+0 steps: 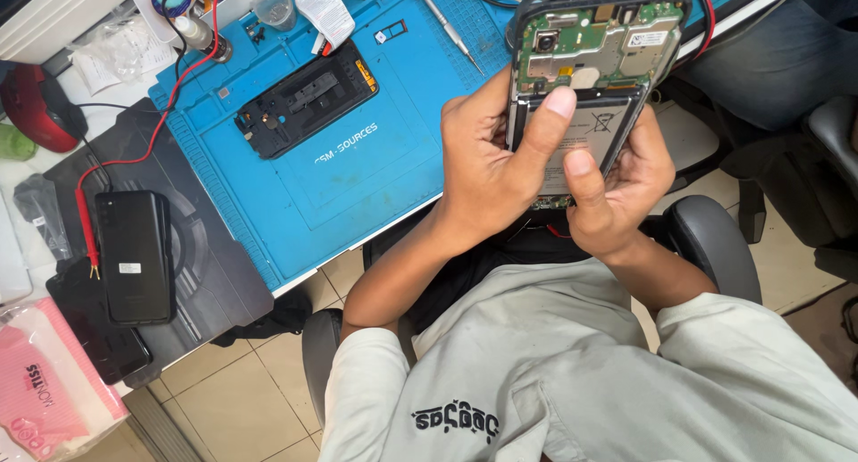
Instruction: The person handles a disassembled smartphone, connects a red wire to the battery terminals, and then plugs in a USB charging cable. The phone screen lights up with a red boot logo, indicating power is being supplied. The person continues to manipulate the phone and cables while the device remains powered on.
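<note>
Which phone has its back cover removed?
The phone held in both hands, left hand and right hand: its green board and battery show. The black phone on the dark mat stays closed.

a workbench [27, 172] is covered by a blue repair mat [357, 176] and a dark mat [214, 265]. a black phone frame [307, 98] and a screwdriver [447, 24] are laid on the blue mat; a black phone [134, 256] is rested on the dark mat.

Bright, even daylight; sharp focus, perhaps slight edge distortion.
</note>
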